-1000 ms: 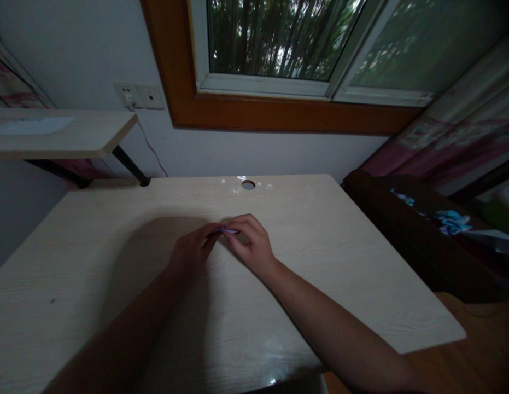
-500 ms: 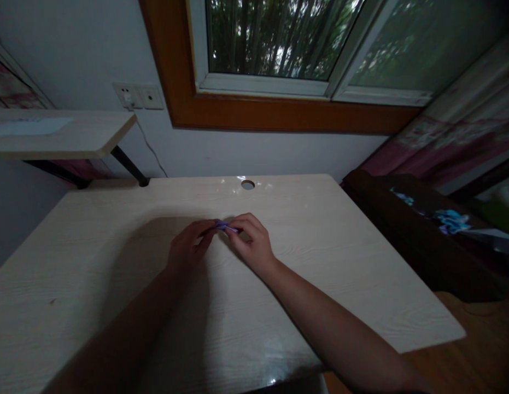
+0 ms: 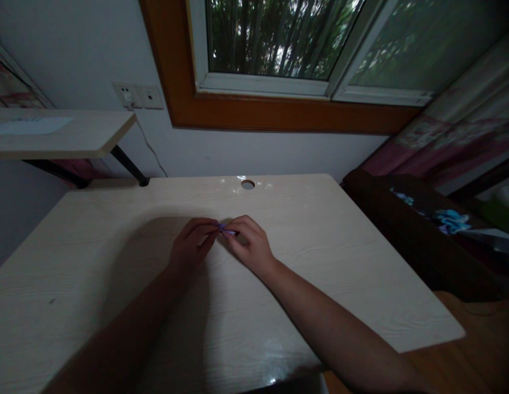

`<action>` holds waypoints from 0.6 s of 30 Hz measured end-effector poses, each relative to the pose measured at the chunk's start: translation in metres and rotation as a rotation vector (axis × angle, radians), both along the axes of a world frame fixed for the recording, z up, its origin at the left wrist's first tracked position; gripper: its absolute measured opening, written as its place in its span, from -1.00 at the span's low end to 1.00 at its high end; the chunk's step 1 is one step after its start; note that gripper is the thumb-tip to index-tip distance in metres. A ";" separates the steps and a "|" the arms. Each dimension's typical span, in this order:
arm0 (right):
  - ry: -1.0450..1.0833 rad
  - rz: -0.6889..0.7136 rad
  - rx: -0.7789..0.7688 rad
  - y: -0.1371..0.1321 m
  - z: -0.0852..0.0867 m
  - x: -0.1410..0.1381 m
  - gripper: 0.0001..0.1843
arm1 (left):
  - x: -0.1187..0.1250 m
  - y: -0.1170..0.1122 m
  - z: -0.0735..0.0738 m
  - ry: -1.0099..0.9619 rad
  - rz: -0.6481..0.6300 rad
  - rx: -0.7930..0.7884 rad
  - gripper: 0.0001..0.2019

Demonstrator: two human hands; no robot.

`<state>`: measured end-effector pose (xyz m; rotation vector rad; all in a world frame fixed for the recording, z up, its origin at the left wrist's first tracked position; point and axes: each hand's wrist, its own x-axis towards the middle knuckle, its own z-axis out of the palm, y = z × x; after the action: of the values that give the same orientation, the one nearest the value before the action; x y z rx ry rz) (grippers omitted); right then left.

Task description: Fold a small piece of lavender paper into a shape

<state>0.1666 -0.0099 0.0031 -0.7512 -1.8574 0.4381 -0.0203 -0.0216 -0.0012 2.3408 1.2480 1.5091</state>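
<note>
A small purple folded piece (image 3: 222, 227), perhaps paper, is held between both hands over the middle of the desk (image 3: 320, 246). My left hand (image 3: 191, 241) pinches its left end between thumb and fingers. On the other side, my right hand (image 3: 251, 241) grips the right end the same way. Fingertips of the two hands nearly meet, and they hide much of the piece, so its exact shape cannot be made out.
A raised shelf (image 3: 102, 145) with a white sheet (image 3: 33, 126) stands at the back left on black legs. Behind the desk are a cable hole (image 3: 248, 185), a wall socket (image 3: 137, 96) and a window. To the right, blue cloth (image 3: 451, 221) lies on a dark surface.
Both hands stay in place around the purple piece. The fingers have shifted slightly, and the right hand sits a touch lower.
</note>
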 end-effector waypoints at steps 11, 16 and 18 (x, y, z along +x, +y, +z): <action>0.007 -0.020 0.043 0.001 -0.001 0.001 -0.86 | -0.001 0.000 0.002 -0.035 -0.012 0.007 -0.89; 0.008 -0.031 0.043 0.000 -0.001 0.002 -0.87 | 0.000 -0.002 0.004 -0.037 -0.012 -0.012 -0.88; 0.013 -0.034 0.044 0.000 0.000 0.001 -0.87 | 0.000 -0.002 0.005 -0.041 -0.012 -0.030 -0.88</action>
<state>0.1681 -0.0096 0.0028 -0.7475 -1.8338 0.3781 -0.0205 -0.0239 0.0041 2.2831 1.2354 1.5163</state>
